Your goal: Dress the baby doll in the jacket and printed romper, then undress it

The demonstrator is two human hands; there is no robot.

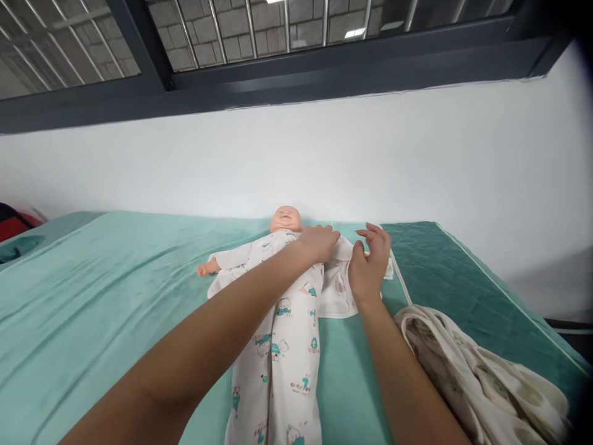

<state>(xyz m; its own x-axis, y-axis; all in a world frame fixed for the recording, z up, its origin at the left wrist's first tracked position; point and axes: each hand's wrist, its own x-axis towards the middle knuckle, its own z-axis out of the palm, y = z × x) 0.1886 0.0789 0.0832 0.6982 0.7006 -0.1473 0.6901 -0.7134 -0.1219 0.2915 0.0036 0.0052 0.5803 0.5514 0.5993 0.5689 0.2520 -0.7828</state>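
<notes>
Head view, doll: the doll (286, 219) lies face up on a light green sheet (152, 290), its head near the white wall (296, 154).
Clothes: a white outfit (282, 346) with small teal and pink prints covers its body and runs down towards the camera; a white flap (336, 293) is spread out on the right of the picture.
Doll's arms: one sleeved arm (234, 257) reaches out to the left of the picture, its little hand bare; the other side lies by the person's hands.
Left hand: the left hand (319, 243) is over the outfit near the doll's shoulder, fingers bent; I cannot tell whether they grip cloth.
Right hand: the right hand (369, 262) is at the outer part of the flap, thumb and fingers apart and curved.
Right side: a crumpled patterned blanket (482, 377) lies beside the right forearm, partly over darker green cloth (454, 272).
Back: a dark window frame (296, 77) with metal bars behind it.
</notes>
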